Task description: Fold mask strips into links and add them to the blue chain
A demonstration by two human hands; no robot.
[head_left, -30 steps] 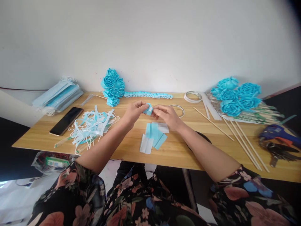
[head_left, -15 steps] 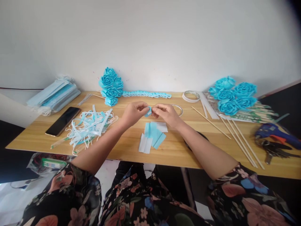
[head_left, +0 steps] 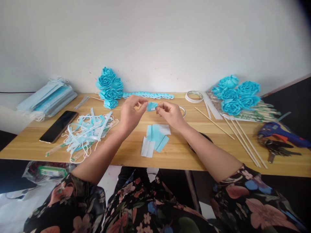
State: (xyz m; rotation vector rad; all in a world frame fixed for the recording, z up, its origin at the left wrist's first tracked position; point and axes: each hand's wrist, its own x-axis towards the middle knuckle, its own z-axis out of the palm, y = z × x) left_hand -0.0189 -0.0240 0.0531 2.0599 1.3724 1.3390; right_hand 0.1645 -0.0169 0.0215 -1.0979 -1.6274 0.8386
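Note:
Between my hands, above the table, is a small light-blue piece of mask fabric [head_left: 152, 106] with a pale patch along its lower edge. My left hand [head_left: 132, 111] pinches its left end between thumb and fingers. The right end is pinched by my right hand [head_left: 169, 113]. Below them on the wooden table lie several cut mask pieces [head_left: 155, 137], blue and white, overlapping one another. A tape roll [head_left: 182, 111] sits partly hidden behind my right hand.
Left are stacked face masks [head_left: 47, 98], a phone [head_left: 58, 126] and a heap of cut strips [head_left: 88, 131]. Blue fabric roses [head_left: 110, 85] stand at the back; more roses [head_left: 236, 95], thin sticks [head_left: 243, 142], a glue gun [head_left: 279, 133] and scissors [head_left: 277, 149] lie right.
My left hand has moved a little left and up. The blue fabric piece, bunched between my fingertips before, is now spread wider between both hands. The whole view has shifted slightly.

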